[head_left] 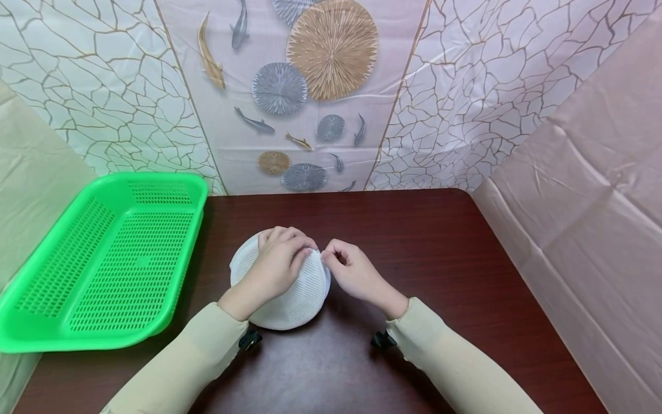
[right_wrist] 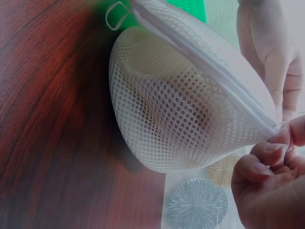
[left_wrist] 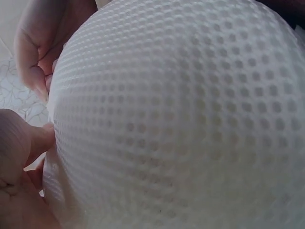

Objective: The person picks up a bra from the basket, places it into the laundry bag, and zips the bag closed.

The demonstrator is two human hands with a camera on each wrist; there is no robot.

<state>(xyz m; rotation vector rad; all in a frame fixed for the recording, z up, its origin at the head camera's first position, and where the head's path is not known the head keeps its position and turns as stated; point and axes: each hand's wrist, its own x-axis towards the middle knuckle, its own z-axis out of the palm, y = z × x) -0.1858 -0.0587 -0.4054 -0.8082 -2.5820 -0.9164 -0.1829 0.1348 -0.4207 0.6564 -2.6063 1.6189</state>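
Observation:
A white mesh laundry bag [head_left: 297, 302], rounded and bulging, stands on the table in the middle of the head view. My left hand [head_left: 281, 259] lies over its upper part and grips the edge, thumb against the mesh. At the bag's right edge, the curled fingers of my right hand [head_left: 357, 273] pinch the end of the zipper [right_wrist: 209, 64]. The zipper runs along the rim in the right wrist view, and its teeth look closed there. A thin white loop [right_wrist: 114, 18] sticks out at the rim's far end. Mesh hides the bag's inside.
On the left of the dark wooden table [head_left: 424, 276] stands a green plastic basket [head_left: 199, 230] with slotted walls. A patterned cloth [head_left: 331, 149] hangs behind the table, and a plain cloth [head_left: 574, 230] covers the right side.

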